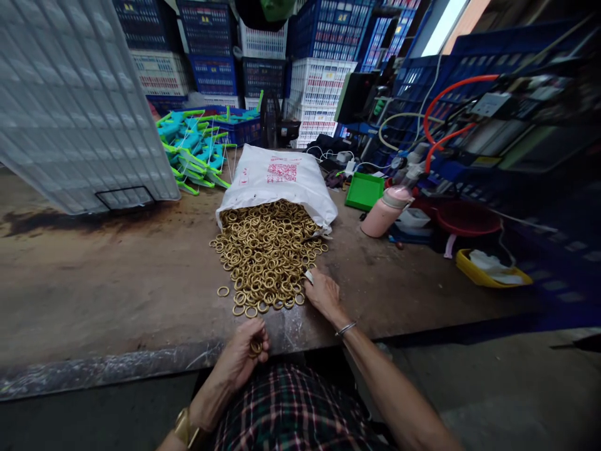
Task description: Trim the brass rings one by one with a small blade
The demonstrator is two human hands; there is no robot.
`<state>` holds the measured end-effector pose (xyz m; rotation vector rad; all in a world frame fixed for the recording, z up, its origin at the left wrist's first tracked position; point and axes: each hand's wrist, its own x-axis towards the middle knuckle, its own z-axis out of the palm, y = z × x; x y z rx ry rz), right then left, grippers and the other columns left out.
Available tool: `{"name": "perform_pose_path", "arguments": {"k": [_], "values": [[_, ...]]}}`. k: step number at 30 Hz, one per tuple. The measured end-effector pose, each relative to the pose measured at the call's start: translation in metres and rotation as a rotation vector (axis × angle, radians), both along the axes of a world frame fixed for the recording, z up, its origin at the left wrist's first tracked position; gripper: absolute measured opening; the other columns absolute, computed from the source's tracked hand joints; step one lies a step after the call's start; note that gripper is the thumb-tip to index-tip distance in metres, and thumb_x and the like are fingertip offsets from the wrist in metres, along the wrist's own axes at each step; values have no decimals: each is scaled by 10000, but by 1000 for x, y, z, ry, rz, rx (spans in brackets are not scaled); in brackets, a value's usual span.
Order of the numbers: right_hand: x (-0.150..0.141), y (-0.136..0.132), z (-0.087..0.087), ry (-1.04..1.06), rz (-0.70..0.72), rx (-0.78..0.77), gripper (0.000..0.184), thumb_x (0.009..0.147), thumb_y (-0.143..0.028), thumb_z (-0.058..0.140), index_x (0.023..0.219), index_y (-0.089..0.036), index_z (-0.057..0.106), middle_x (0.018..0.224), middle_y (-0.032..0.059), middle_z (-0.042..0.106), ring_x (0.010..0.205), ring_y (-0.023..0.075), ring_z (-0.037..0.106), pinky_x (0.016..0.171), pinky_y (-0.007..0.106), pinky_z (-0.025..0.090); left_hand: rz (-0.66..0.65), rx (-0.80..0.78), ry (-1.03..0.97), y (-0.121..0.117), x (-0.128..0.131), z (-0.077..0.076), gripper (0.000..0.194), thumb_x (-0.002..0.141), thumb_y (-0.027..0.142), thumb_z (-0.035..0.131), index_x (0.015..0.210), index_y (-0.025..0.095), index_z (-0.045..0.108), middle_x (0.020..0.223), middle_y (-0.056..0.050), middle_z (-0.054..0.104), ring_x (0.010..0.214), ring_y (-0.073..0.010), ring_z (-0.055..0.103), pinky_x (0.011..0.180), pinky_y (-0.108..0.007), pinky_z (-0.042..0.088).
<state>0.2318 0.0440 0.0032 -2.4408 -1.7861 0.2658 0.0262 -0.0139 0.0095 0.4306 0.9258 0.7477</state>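
A heap of brass-coloured rings (263,263) spills from the mouth of a white woven sack (282,169) onto the wooden table (117,275). My left hand (244,354), at the table's front edge, has its fingers curled around a few of these rings (256,346). One loose ring (223,291) lies apart at the heap's left. At the right side of the heap is my right hand (323,291), its fingers closed; a small white-and-dark piece (308,275) shows at the fingertips, too small to name.
A grey-white ribbed plastic crate (94,100) stands at left. Green and turquoise plastic parts (197,147) are piled behind it. Right of the sack are a green tray (365,191), a pink bottle (387,212) and a yellow tray (469,269). Stacked crates (323,81) fill the back.
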Motion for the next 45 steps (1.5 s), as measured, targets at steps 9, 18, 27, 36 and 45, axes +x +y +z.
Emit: {"name": "perform_pose_path", "arguments": {"k": [9, 18, 27, 36, 45], "values": [[4, -17, -1, 175, 131, 268, 168, 830, -267, 415, 850, -175, 554, 721, 37, 618, 650, 141, 545, 579, 234, 301, -112, 186, 210, 3, 17, 4, 360, 693, 497, 609, 750, 178, 452, 552, 67, 461, 392, -34, 352, 349, -141, 227], [-41, -43, 15, 594, 415, 297, 116, 791, -245, 433, 742, -190, 524, 641, -15, 519, 582, 105, 449, 576, 211, 328, -61, 357, 313, 10, 24, 10, 364, 726, 513, 552, 790, 158, 505, 521, 74, 425, 373, -29, 294, 372, -163, 205], [-57, -50, 7, 1288, 117, -103, 346, 802, -496, 394, 639, -194, 437, 485, -77, 374, 392, 54, 266, 390, 193, 220, 43, 508, 517, 2, 14, 6, 292, 760, 448, 523, 754, 158, 556, 534, 51, 439, 442, -67, 337, 444, -201, 265], [-62, -49, 4, 1320, 75, -86, 322, 765, -468, 456, 614, -184, 451, 493, -72, 417, 381, 43, 274, 384, 193, 218, -47, 436, 409, -2, 10, 9, 308, 772, 466, 519, 781, 159, 537, 563, 50, 455, 430, -51, 336, 423, -182, 244], [-63, -48, 13, 1075, 223, 83, 175, 761, -320, 483, 674, -178, 535, 600, -48, 493, 595, 94, 442, 585, 214, 354, -76, 382, 268, -5, 7, 5, 319, 794, 466, 498, 699, 161, 483, 476, 71, 391, 383, -41, 272, 380, -173, 195]]}}
